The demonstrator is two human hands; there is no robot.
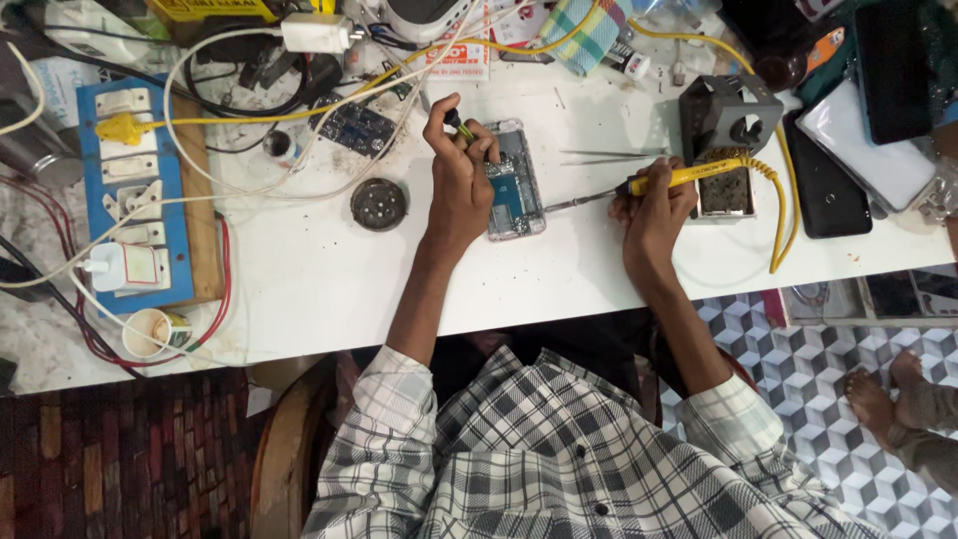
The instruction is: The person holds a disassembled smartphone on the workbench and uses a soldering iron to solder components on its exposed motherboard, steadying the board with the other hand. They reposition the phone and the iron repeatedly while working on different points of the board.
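Checked shirt sleeves fill the near edge, both forearms stretched out over the white table (329,279). One opened phone (514,190) lies face-down with its back off, right under the left hand (461,170) and just left of the right hand (654,205). Left grip is pinched tight on a small green-tipped tool (462,128), fingertips resting on the phone's top edge. Right grip is wrapped shut around one yellow-handled soldering iron (671,180), its metal tip pointing at the phone's right side, close to touching. Beyond the right grip: one pair of tweezers (611,154), one black iron stand (726,125), two dark phones (826,180) and one white slab further right. Left of the left grip: one round metal tin (378,203), one circuit board (356,127), one blue switchboard (130,190).
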